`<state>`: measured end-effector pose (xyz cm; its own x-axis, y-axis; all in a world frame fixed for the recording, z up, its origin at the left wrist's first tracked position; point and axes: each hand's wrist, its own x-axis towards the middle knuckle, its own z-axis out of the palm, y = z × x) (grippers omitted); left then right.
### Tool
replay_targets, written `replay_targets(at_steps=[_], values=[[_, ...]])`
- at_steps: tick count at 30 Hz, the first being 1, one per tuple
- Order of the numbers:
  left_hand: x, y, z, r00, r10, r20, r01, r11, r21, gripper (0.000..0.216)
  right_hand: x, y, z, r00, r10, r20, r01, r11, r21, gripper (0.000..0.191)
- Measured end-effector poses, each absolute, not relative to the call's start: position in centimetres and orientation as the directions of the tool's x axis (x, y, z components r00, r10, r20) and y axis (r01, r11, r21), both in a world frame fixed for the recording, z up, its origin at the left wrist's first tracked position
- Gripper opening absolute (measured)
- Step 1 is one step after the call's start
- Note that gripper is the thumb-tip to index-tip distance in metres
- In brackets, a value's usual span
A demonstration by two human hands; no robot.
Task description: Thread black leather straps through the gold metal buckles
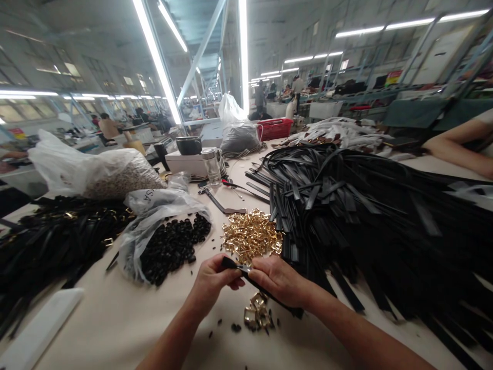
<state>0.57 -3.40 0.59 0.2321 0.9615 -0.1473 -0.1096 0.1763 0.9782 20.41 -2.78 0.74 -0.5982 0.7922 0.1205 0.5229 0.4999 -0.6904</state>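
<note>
My left hand [213, 280] and my right hand [279, 280] meet over the pale table [115, 318], both pinched closed on one black strap [234, 265]. The strap's end sits between my left fingers, and the rest runs down to the right under my right hand. A heap of gold buckles [252, 239] lies just beyond my hands. A smaller cluster of gold buckles [258, 313] sits below them. A clear bag spilling small black loops [173, 246] lies to the left.
A big pile of black straps [365, 216] fills the right side. Finished black pieces with gold fittings [54, 241] are heaped on the left, behind them a white bag [96, 172]. Another person's arm [458, 146] rests at the far right. A jar [211, 164] and red basket [275, 128] stand behind.
</note>
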Motion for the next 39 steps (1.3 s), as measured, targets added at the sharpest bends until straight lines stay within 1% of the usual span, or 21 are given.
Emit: replay_targets(at_steps=[6, 11, 18, 24, 27, 30, 32, 33, 35, 39], values=[[0.7, -3.4, 0.6, 0.228, 0.961, -0.153, -0.099, 0.18, 0.979, 0.017, 20.2, -2.9, 0.6, -0.563, 0.82, 0.101, 0.587, 0.483, -0.65, 0.037], [1.2, -3.5, 0.6, 0.233, 0.956, -0.176, -0.075, 0.198, 0.977, 0.017, 20.2, -3.0, 0.3, -0.553, 0.827, 0.105, 0.604, 0.484, -0.633, 0.032], [1.1, -3.6, 0.4, 0.225, 0.96, -0.167, -0.091, 0.191, 0.977, 0.017, 20.3, -3.0, 0.4, -0.589, 0.793, 0.155, 0.511, 0.514, -0.689, 0.037], [1.0, -3.7, 0.3, 0.25, 0.956, -0.154, -0.122, 0.189, 0.974, 0.019, 20.2, -3.0, 0.0, -0.571, 0.803, 0.169, 0.448, 0.478, -0.755, 0.042], [0.9, -3.5, 0.3, 0.257, 0.956, -0.141, -0.177, 0.19, 0.966, 0.02, 20.1, -2.7, -0.7, -0.506, 0.846, 0.169, 0.383, 0.395, -0.835, 0.044], [0.8, -3.1, 0.1, 0.241, 0.959, -0.148, -0.267, 0.212, 0.94, 0.021, 20.2, -2.2, -1.2, -0.441, 0.88, 0.178, 0.18, 0.281, -0.942, 0.049], [0.8, -2.9, -0.1, 0.211, 0.961, -0.177, -0.325, 0.239, 0.915, 0.022, 20.1, -2.1, -1.2, -0.445, 0.887, 0.121, 0.043, 0.157, -0.987, 0.045], [0.8, -2.7, -0.2, 0.197, 0.961, -0.195, -0.35, 0.254, 0.901, 0.022, 20.1, -2.1, -1.1, -0.463, 0.883, 0.071, 0.004, 0.082, -0.997, 0.042], [0.8, -2.6, -0.3, 0.182, 0.955, -0.232, -0.389, 0.287, 0.876, 0.024, 19.9, -2.2, -1.0, -0.483, 0.875, -0.023, -0.017, -0.035, -0.999, 0.037], [0.9, -2.3, -0.6, 0.177, 0.942, -0.286, -0.414, 0.335, 0.846, 0.026, 19.5, -2.6, -1.1, -0.456, 0.884, -0.105, 0.001, -0.117, -0.993, 0.034]])
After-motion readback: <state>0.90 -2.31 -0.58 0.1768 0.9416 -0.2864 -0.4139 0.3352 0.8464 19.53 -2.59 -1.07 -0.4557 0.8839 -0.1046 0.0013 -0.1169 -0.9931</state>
